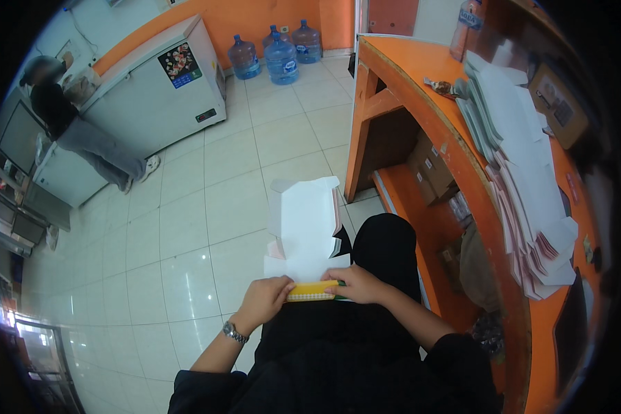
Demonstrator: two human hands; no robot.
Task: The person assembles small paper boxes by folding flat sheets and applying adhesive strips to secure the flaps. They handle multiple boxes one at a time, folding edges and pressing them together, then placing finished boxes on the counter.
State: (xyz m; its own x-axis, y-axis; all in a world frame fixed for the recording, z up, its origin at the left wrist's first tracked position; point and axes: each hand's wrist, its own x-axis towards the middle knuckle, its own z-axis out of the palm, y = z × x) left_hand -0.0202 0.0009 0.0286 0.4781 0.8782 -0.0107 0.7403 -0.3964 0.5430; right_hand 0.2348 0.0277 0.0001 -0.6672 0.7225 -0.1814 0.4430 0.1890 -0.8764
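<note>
On my lap lies an unfolded cardboard box (309, 214), white inside, with side flaps sticking up. Its near panel (313, 290) is turned up and shows a yellow face with a checked strip. My left hand (265, 298) pinches the left end of that panel, thumb and fingers closed on it. At the right end my right hand (360, 284) grips the same panel, with a bit of green showing beside its fingers. The underside of the box is hidden.
To my right, a curved orange counter (421, 72) carries a stack of flat box blanks (517, 172) and a bottle (466, 31). A person (83, 124) stands at a white chest freezer (152, 96) on the far left. Several blue water jugs (281, 61) stand at the back wall.
</note>
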